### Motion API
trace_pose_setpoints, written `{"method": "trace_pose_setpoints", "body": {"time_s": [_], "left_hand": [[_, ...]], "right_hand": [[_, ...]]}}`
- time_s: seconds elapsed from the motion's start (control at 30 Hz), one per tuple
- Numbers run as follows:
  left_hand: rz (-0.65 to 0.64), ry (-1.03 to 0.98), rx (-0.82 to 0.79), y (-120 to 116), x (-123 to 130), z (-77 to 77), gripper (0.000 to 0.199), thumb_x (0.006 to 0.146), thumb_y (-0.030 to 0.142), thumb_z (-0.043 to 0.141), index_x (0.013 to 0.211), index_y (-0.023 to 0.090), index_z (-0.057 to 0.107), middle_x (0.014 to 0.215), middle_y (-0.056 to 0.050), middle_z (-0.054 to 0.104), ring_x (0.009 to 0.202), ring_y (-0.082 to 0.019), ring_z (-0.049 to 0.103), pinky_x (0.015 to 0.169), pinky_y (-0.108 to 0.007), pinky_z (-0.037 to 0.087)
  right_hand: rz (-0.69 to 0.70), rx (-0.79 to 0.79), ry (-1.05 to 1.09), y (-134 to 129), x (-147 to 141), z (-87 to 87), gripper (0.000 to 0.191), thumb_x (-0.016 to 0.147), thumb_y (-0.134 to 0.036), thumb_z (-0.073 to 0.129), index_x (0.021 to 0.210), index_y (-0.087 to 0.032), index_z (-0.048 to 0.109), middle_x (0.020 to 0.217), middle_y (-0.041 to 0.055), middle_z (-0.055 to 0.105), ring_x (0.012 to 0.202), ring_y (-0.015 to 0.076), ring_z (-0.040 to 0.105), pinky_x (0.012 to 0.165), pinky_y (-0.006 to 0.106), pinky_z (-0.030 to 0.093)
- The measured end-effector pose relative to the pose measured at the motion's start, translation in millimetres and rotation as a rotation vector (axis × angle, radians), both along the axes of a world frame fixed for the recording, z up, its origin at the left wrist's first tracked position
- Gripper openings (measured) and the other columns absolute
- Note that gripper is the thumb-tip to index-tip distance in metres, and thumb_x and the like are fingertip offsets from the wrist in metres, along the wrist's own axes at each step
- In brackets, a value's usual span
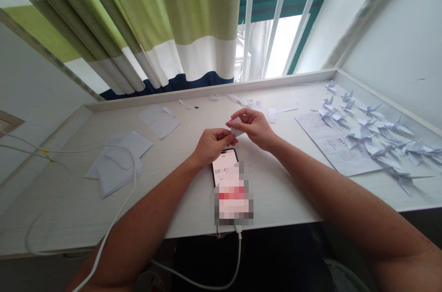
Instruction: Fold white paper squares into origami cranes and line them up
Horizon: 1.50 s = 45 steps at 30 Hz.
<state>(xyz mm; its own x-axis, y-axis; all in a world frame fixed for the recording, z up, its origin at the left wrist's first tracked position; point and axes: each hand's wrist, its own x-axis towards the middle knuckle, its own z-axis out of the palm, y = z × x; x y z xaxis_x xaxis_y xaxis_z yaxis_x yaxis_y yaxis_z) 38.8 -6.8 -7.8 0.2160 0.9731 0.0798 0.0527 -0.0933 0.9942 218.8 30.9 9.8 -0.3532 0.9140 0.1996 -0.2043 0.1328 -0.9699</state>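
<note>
A small piece of white paper (237, 129) is held between both hands above the middle of the white desk. My left hand (216, 142) pinches its lower left side, with the fingers curled together. My right hand (249, 125) grips the upper right part between thumb and fingers. The fingers partly cover the paper, and its folds are too small to make out. Just below the hands lies a phone (226, 177) with a timer on its lit screen, its lower part blurred out.
Several folded paper cranes (369, 133) stand at the right, some on a written sheet (326, 142). Loose paper squares (119, 163) lie at the left, more sheets (162, 121) behind them. A white cable (129, 190) crosses the left side. Paper strips lie toward the back.
</note>
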Motion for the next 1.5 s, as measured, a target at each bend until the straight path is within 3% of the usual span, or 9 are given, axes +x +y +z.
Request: {"method": "trace_pose_setpoints", "body": {"time_s": [0.23, 0.47, 0.6, 0.7, 0.77, 0.83, 0.93, 1.23, 1.5], "left_hand": [[0.002, 0.007, 0.004, -3.1, 0.4, 6.9, 0.036, 0.081, 0.051, 0.085, 0.083, 0.016, 0.077, 0.078, -0.009, 0.080, 0.074, -0.022, 0.075, 0.076, -0.037, 0.061], [0.006, -0.045, 0.029, 0.8, 0.1, 6.8, 0.042, 0.082, 0.054, 0.084, 0.100, 0.016, 0.080, 0.093, -0.011, 0.083, 0.087, -0.025, 0.078, 0.086, -0.040, 0.059], [0.010, -0.095, 0.005, 1.2, 1.0, 6.5, 0.047, 0.080, 0.057, 0.085, 0.099, 0.013, 0.080, 0.089, -0.013, 0.083, 0.085, -0.026, 0.079, 0.086, -0.042, 0.059], [0.074, -0.145, -0.027, 2.8, -0.6, 6.3, 0.050, 0.077, 0.057, 0.088, 0.098, 0.012, 0.079, 0.086, -0.013, 0.082, 0.081, -0.025, 0.079, 0.084, -0.042, 0.059], [0.131, -0.173, -0.031, 5.4, -3.0, 5.6, 0.052, 0.075, 0.058, 0.089, 0.099, 0.012, 0.079, 0.084, -0.012, 0.082, 0.078, -0.024, 0.078, 0.082, -0.041, 0.059], [0.170, -0.195, -0.028, 8.6, -5.9, 4.7, 0.053, 0.074, 0.059, 0.089, 0.097, 0.012, 0.079, 0.082, -0.011, 0.081, 0.075, -0.022, 0.076, 0.081, -0.040, 0.059], [0.195, -0.227, -0.033, 12.1, -9.4, 3.8, 0.052, 0.073, 0.058, 0.090, 0.095, 0.013, 0.079, 0.079, -0.008, 0.079, 0.074, -0.020, 0.074, 0.081, -0.038, 0.058], [-0.023, -0.354, -0.194, 10.1, -14.9, 10.5, 0.044, 0.075, 0.053, 0.090, 0.095, 0.015, 0.082, 0.092, -0.012, 0.081, 0.080, -0.020, 0.074, 0.079, -0.034, 0.056], [-0.102, -0.373, -0.203, 9.2, -17.9, 8.2, 0.042, 0.079, 0.046, 0.091, 0.109, 0.018, 0.082, 0.097, -0.011, 0.081, 0.080, -0.017, 0.072, 0.084, -0.036, 0.057]], "right_hand": [[-0.064, 0.001, 0.029, 0.6, -3.7, 2.7, 0.039, 0.072, -0.039, 0.094, 0.096, -0.021, 0.069, 0.079, 0.0025, 0.079, 0.068, 0.0186, 0.073, 0.058, 0.031, 0.055], [-0.052, -0.011, 0.024, -0.9, -4.2, 4.6, 0.041, 0.070, -0.044, 0.095, 0.093, -0.021, 0.070, 0.080, 0.0018, 0.078, 0.070, 0.0189, 0.072, 0.061, 0.033, 0.058], [-0.048, -0.003, -0.011, 0.0, -3.9, 2.1, 0.041, 0.076, -0.051, 0.090, 0.096, -0.021, 0.071, 0.088, 0.0048, 0.079, 0.077, 0.0210, 0.074, 0.067, 0.036, 0.061], [-0.144, 0.125, -0.058, 4.4, -1.7, -1.6, 0.032, 0.093, -0.053, 0.072, 0.105, -0.023, 0.073, 0.109, 0.0080, 0.080, 0.096, 0.0221, 0.074, 0.087, 0.041, 0.063], [-0.160, 0.247, -0.120, 7.9, 2.7, -3.7, 0.026, 0.098, -0.044, 0.067, 0.115, -0.026, 0.074, 0.121, 0.0077, 0.077, 0.106, 0.0229, 0.073, 0.098, 0.046, 0.060], [-0.091, 0.341, -0.208, 10.6, 8.6, -5.2, 0.029, 0.100, -0.037, 0.064, 0.126, -0.029, 0.073, 0.129, 0.0075, 0.074, 0.110, 0.0238, 0.073, 0.104, 0.051, 0.058], [-0.019, 0.459, -0.346, 12.4, 16.3, -6.6, 0.028, 0.100, -0.038, 0.066, 0.125, -0.033, 0.078, 0.139, 0.0070, 0.068, 0.127, 0.0273, 0.066, 0.104, 0.051, 0.059], [0.032, 0.493, -0.407, 14.4, 18.7, -6.8, 0.022, 0.100, -0.043, 0.067, 0.107, -0.030, 0.083, 0.112, 0.0061, 0.073, 0.101, 0.0229, 0.070, 0.094, 0.046, 0.060], [0.020, 0.399, -0.315, 8.1, 17.8, 1.7, 0.022, 0.097, -0.046, 0.070, 0.102, -0.027, 0.080, 0.113, 0.0062, 0.074, 0.107, 0.0241, 0.070, 0.097, 0.046, 0.060]]}}
